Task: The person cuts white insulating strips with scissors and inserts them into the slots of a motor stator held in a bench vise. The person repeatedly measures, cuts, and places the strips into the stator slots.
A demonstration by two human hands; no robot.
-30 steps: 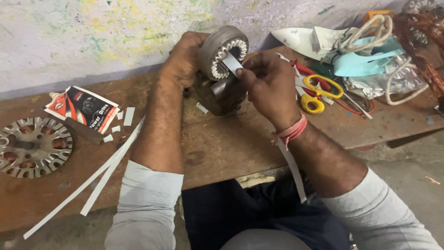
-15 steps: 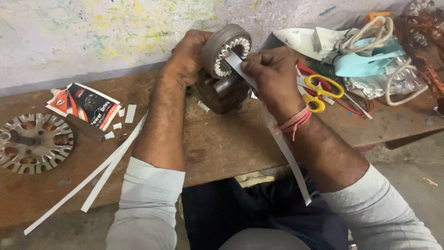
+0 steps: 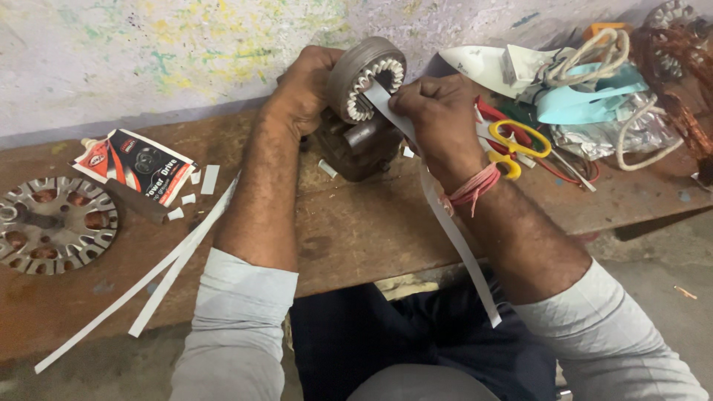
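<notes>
Grey metal, ringed with pale slots, the motor stator (image 3: 365, 78) stands on edge over a dark block at the back of the wooden counter (image 3: 356, 230), close to the stained wall. The left hand (image 3: 308, 89) wraps around its far side, fingers closed on the rim. The right hand (image 3: 438, 119) pinches a long white paper strip (image 3: 453, 238) between thumb and fingers, the strip's upper end laid against the slotted ring and its tail hanging down past the wrist, over the counter edge and the dark lap.

Just right of that hand lie yellow-handled scissors (image 3: 520, 141) among red wires, with a pale blue part (image 3: 587, 100), white cord and crumpled foil crowded behind them. On the left, two more white strips (image 3: 160, 278) lie slanted across the counter, small paper offcuts (image 3: 210, 179) near a red and black packet (image 3: 137, 167), and a round slotted metal disc (image 3: 56, 223) sits at the far left.
</notes>
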